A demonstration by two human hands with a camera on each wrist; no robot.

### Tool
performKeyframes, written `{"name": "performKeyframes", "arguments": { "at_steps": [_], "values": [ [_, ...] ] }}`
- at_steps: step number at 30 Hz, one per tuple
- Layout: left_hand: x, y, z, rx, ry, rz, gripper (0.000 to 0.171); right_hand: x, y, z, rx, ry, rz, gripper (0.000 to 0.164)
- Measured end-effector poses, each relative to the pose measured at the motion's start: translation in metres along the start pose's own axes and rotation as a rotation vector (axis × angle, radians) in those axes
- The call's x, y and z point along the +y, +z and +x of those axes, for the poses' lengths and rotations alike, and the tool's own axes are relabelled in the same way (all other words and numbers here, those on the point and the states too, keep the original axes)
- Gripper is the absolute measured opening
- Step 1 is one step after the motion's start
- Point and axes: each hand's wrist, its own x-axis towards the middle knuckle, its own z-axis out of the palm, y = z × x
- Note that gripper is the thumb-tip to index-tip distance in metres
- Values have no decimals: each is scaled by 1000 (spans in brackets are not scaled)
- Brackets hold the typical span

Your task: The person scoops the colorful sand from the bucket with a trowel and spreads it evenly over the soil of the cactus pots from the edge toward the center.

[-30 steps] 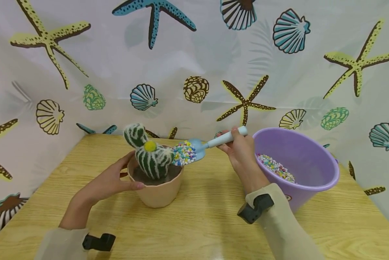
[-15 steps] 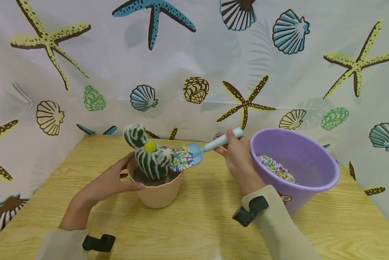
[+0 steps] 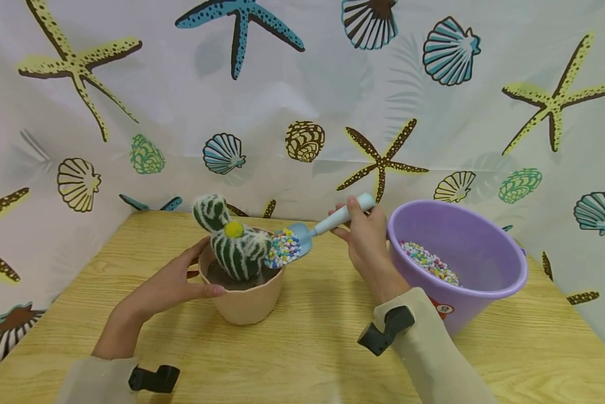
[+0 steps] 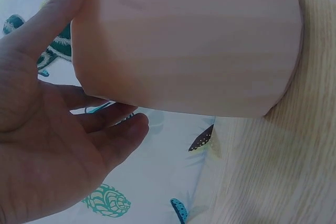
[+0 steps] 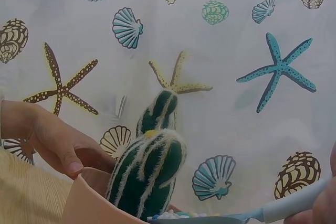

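A peach flower pot [image 3: 247,306] stands upright on the table, holding a plush green-and-white cactus [image 3: 238,255] with a yellow flower. My left hand [image 3: 168,283] grips the pot's left side, thumb at the front rim; in the left wrist view its fingers curl beside the pot wall [image 4: 189,51]. My right hand [image 3: 369,241] holds the pale blue handle of a small shovel [image 3: 330,221]. Its blade, loaded with colourful beads [image 3: 283,248], reaches over the pot's right rim and tilts down toward the cactus. The right wrist view cuts the shovel [image 5: 294,200] off low.
Right of my right hand stands a purple bucket [image 3: 464,241], tilted, with more beads [image 3: 426,259] inside. Both rest on a wooden table [image 3: 302,348]. A white cloth [image 3: 292,73] printed with shells and starfish hangs behind and at the sides.
My right hand has moved slightly left and the shovel's handle has tipped a bit more upward, its blade lower over the pot rim. The left hand and pot have stayed put.
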Motion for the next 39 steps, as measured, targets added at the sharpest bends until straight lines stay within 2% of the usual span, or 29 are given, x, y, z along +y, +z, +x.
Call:
{"name": "performKeyframes", "arguments": {
  "at_steps": [30,39],
  "values": [
    [-2,0,0,-3,-3,0,102,0,7,-3,-32,-101,-78,20],
    [-2,0,0,0,7,-1,101,-2,9,-7,-73,-167,-132,23]
  ]
}}
